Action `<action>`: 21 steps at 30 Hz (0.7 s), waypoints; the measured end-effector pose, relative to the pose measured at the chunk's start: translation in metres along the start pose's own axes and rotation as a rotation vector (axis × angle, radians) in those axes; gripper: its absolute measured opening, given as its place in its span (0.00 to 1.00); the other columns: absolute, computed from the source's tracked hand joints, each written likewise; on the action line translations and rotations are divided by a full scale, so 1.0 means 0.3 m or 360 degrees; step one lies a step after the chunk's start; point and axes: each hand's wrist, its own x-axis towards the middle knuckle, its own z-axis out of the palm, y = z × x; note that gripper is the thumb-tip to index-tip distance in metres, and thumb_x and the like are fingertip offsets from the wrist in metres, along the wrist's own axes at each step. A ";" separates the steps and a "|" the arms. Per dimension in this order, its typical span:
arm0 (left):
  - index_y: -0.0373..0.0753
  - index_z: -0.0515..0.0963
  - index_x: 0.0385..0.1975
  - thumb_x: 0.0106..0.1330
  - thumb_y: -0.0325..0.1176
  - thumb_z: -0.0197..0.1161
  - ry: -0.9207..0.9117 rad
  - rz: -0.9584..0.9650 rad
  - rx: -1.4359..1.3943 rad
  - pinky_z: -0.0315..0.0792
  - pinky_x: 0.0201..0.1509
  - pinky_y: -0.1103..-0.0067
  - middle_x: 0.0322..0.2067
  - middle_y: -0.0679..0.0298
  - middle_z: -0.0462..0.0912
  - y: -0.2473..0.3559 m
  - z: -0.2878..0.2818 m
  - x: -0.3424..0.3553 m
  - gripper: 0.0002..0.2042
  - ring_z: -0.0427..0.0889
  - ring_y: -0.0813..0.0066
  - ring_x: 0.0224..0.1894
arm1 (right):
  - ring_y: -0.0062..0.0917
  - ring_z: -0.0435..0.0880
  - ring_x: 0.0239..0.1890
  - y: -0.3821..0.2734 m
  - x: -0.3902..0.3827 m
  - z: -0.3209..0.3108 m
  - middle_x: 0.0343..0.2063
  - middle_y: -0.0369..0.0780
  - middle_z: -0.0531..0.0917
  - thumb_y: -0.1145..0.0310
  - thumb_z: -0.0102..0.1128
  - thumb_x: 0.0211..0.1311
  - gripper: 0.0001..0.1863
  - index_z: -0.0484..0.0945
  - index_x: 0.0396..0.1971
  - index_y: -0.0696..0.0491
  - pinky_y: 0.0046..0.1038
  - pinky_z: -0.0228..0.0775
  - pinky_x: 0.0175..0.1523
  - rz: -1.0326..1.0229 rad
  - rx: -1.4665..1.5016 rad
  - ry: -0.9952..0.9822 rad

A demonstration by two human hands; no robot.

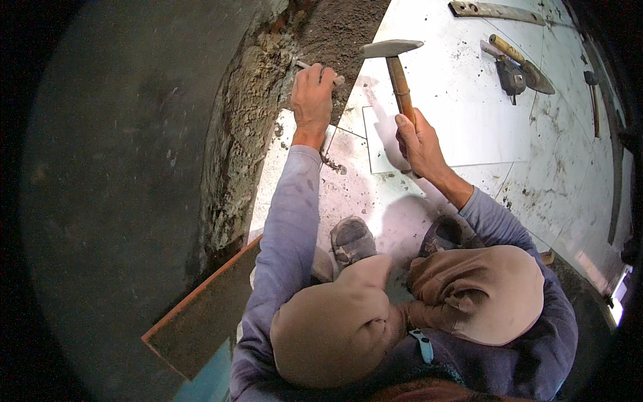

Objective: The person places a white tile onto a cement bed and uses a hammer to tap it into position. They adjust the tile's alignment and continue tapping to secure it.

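My left hand (313, 100) is closed around a short chisel (303, 64). Its pale tip points at the rough, broken mortar edge (258, 80) beside the dark grey surface, and its blunt end shows past my fingers. To the right, my right hand (418, 144) grips the wooden handle of a hammer (400, 84). The grey hammer head is raised up and to the right of the chisel, apart from it. Most of the chisel's shaft is hidden by my left fingers.
Dark loose soil (341, 33) lies beyond my left hand. White tiles (455, 74) spread to the right, with a tape measure (511, 77), a trowel (538, 78), a second hammer (595, 107) and a long metal bar (497, 11). At lower left is a brown board (207, 315).
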 end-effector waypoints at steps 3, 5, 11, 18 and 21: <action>0.45 0.81 0.46 0.65 0.25 0.65 0.0015 0.0031 0.0025 0.81 0.57 0.65 0.51 0.62 0.83 0.001 0.003 0.003 0.11 0.82 0.55 0.55 | 0.15 0.71 0.21 -0.002 -0.007 0.007 0.23 0.32 0.74 0.44 0.49 0.85 0.24 0.70 0.42 0.53 0.25 0.67 0.26 0.0174 0.0132 0.0055; 0.46 0.81 0.45 0.65 0.25 0.65 0.0011 0.0052 0.0055 0.81 0.56 0.65 0.51 0.62 0.82 0.001 0.001 0.010 0.11 0.82 0.56 0.55 | 0.14 0.70 0.22 0.000 -0.016 0.006 0.24 0.31 0.73 0.43 0.48 0.85 0.24 0.70 0.41 0.52 0.23 0.67 0.26 0.0175 0.0175 0.0090; 0.45 0.79 0.42 0.64 0.26 0.65 0.0027 0.0097 0.0136 0.80 0.55 0.66 0.48 0.62 0.82 0.009 -0.006 0.035 0.09 0.82 0.57 0.53 | 0.14 0.69 0.22 0.024 -0.030 0.008 0.23 0.31 0.72 0.42 0.47 0.85 0.25 0.70 0.40 0.52 0.22 0.66 0.26 0.0198 0.0095 0.0151; 0.47 0.79 0.41 0.66 0.28 0.63 -0.0070 0.0116 0.0276 0.75 0.59 0.55 0.42 0.63 0.79 0.041 0.028 0.076 0.07 0.80 0.56 0.49 | 0.14 0.68 0.21 0.010 -0.026 0.043 0.23 0.31 0.70 0.42 0.47 0.85 0.25 0.69 0.40 0.51 0.21 0.64 0.24 0.0203 0.0293 0.0194; 0.47 0.79 0.40 0.67 0.30 0.62 -0.0088 0.0149 0.0344 0.70 0.63 0.47 0.41 0.62 0.79 0.062 0.065 0.108 0.05 0.80 0.55 0.51 | 0.13 0.68 0.20 -0.005 -0.011 0.091 0.23 0.30 0.69 0.42 0.47 0.85 0.24 0.68 0.39 0.49 0.21 0.62 0.22 0.0180 0.0547 0.0290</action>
